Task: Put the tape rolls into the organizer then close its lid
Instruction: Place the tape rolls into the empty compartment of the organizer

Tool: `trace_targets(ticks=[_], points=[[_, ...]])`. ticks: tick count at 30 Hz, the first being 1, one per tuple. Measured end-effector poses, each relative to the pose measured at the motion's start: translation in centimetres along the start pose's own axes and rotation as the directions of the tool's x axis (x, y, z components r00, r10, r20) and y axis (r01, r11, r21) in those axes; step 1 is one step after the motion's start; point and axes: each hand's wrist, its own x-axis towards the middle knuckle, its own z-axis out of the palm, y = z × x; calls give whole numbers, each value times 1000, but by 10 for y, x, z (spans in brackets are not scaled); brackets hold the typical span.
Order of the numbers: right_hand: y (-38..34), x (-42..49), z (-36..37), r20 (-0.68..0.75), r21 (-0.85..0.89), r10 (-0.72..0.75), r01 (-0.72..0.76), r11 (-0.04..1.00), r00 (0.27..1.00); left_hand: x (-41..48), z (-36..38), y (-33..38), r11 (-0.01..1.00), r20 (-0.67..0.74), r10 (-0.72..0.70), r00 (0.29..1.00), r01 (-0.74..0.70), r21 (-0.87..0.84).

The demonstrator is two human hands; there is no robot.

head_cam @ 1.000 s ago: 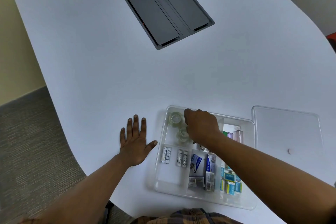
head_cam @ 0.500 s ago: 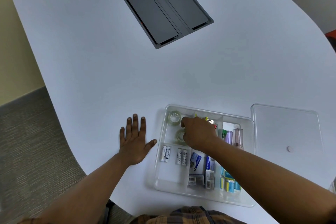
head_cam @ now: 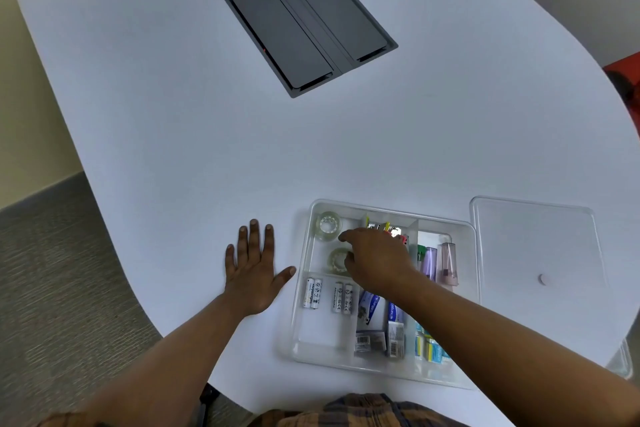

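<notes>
- Your right hand (head_cam: 375, 262) is down inside the organizer (head_cam: 446, 224), fingers curled loosely over the nearer tape roll (head_cam: 337, 259). They touch its right edge, but you cannot tell from here whether they grip it or have just let it go.
- Your left hand (head_cam: 254, 270) lies flat on the table (head_cam: 173, 132), fingers spread, holding nothing, its thumb just beside the organizer's left wall.
- The farther tape roll (head_cam: 328, 225) lies flat in the same compartment, just beyond your right fingertips and untouched. Both rolls lie hole-up, so neither has a long axis to line up.
- With both rolls seemingly in, the coming move turns on the lid (head_cam: 533, 253): it lies flat on the table to the right of your right forearm, its left edge touching or just overlapping the organizer's right rim. Your right hand is much the nearer one. Its long side runs away from you, roughly matching the organizer.
- In the organizer: batteries (head_cam: 327, 295) in the compartment nearest your left thumb, small boxes (head_cam: 381, 326) under your right wrist, coloured clips (head_cam: 384, 228) beyond your knuckles, and tall pink and purple pieces (head_cam: 440, 263) to the right of your hand.
- Expect the clear lid to be slippery and hard to see at its edges.
</notes>
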Motion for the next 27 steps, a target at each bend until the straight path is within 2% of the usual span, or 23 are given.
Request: trace_targets(ticks=[4,7,9,11,14,17,19,21,23,25,27], points=[[8,-21,-7,-146,109,-41,57,992,988,0,0,0,1000,-27,2,1000,-2,-8],[28,-39,-20,-288,96,-50,81,992,956,-1,0,0,1000,-51,12,999,-14,-26],[51,-54,-29,-402,139,45,13,990,914,-1,0,2,998,-68,23,997,-27,-51],[78,-71,-38,-457,255,224,-115,960,861,0,-1,4,998,-102,28,994,-34,-56],[117,-96,-38,-393,390,455,-303,869,799,0,-7,1,999,-145,24,989,-30,-45],[151,-123,-26,-275,391,597,-480,785,753,-5,-21,5,993,-170,11,985,-32,-117],[165,-141,-16,-177,376,667,-576,726,724,-10,-33,19,975,-238,18,971,-69,-209],[172,-156,-2,-74,384,704,-631,673,706,-19,-44,41,935,-352,22,936,-144,-325],[176,-166,12,1,353,697,-652,671,717,-29,-52,69,885,-444,35,895,-235,-402],[179,-173,23,47,300,670,-650,698,741,-42,-56,101,854,-479,122,869,-337,-396],[179,-177,31,58,261,650,-640,722,757,-52,-54,131,832,-456,245,855,-427,-354]])
